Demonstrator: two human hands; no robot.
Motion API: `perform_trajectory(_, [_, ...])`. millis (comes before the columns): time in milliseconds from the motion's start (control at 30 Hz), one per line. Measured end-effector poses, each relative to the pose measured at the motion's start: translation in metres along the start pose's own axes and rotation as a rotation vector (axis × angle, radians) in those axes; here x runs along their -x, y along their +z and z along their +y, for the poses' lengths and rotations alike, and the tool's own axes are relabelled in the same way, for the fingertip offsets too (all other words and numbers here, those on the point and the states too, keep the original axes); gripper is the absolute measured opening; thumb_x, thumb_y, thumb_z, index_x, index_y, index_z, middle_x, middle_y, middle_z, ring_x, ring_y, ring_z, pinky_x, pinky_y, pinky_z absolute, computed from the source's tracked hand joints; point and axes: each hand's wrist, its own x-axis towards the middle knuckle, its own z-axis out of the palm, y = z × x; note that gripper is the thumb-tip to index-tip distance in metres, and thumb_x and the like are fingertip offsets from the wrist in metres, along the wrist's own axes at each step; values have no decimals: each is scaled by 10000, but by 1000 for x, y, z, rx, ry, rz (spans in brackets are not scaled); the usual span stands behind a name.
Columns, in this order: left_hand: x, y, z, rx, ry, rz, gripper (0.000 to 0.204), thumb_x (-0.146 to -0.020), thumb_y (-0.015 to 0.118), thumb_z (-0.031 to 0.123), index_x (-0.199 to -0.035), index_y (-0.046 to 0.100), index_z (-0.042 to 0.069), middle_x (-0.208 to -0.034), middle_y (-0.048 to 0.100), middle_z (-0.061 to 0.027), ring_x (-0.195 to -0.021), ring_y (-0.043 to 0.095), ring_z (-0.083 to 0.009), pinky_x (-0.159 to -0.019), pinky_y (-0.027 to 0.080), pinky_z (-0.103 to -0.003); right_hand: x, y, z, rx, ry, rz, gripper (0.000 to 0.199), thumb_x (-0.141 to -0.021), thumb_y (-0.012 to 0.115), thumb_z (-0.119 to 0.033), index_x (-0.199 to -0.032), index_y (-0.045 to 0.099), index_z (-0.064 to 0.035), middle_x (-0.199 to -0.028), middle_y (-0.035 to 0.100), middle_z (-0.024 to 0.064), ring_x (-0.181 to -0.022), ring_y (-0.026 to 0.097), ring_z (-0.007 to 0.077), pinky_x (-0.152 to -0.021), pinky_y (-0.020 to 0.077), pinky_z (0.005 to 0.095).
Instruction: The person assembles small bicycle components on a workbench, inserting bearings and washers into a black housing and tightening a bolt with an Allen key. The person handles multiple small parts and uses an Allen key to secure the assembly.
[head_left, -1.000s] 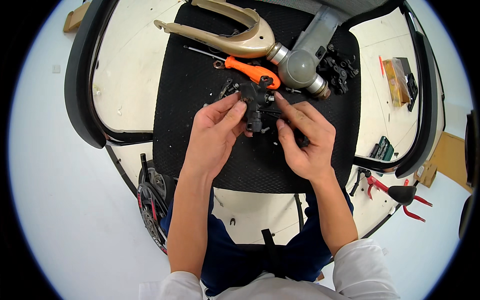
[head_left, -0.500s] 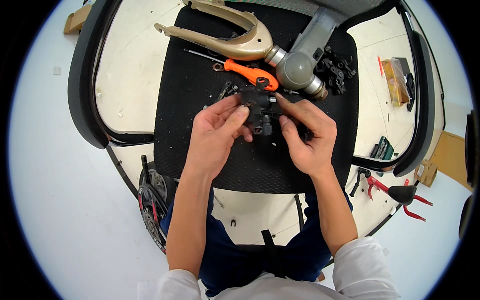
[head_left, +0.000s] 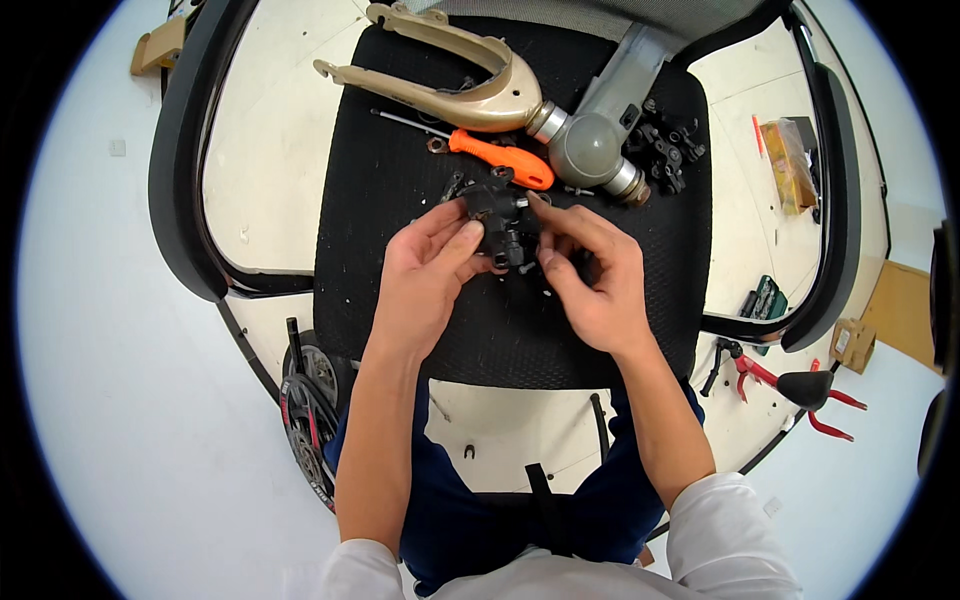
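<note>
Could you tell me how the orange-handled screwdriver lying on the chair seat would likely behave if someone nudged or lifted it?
The orange-handled screwdriver looks rigid, with a thin metal shaft, so it should lift as one stiff piece. Its rounded handle could probably roll when nudged, though the textured black chair seat may slow it. It seems light and handle-heavy, so gripping the handle would likely balance it best.

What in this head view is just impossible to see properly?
- Black part held over the black seat: its lower half is hidden by the left hand and right hand; its shape blurs into the dark seat.
- Small screws on the seat: too small to tell apart.
- Wheel: partly behind the left forearm and seat.
- Black bits by the grey joint: too small to identify.
</note>
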Motion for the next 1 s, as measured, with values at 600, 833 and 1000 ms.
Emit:
perform_trajectory(600, [0, 3, 0, 32, -89, -4, 253, -966, 537, 118, -1163, 568, -37, -1044, 636, -119, -880, 636, -178, -775, 535, -319, -3, -11, -5, -472, 414, -38, 306, -940, 595, -8, -1224, 514, 72, -1022, 670, 141, -794, 660, 160, -697, 560, 285])
perform_trajectory(833, [0, 3, -6, 10, -85, -39, 238, -983, 513, 113, -1165, 570, -30, -985, 635, -95, -855, 646, -169, -763, 545, -320, -3, -8, -4, -380, 285, 114, 207, -899, 615, 35, -1093, 674, 74, -1043, 685, 124, -960, 683, 181, -835, 567, 294])
perform_trajectory(1000, [1, 4, -7, 63, -112, -81, 245, -997, 501, 133, -1164, 575, -31, -992, 646, -99, -850, 662, -177, -760, 556, -326, 2, 1, -3, 0, -3, 187, 151, -819, 684, 60, -964, 717, 34, -1049, 689, 123, -920, 691, 163, -809, 572, 272])
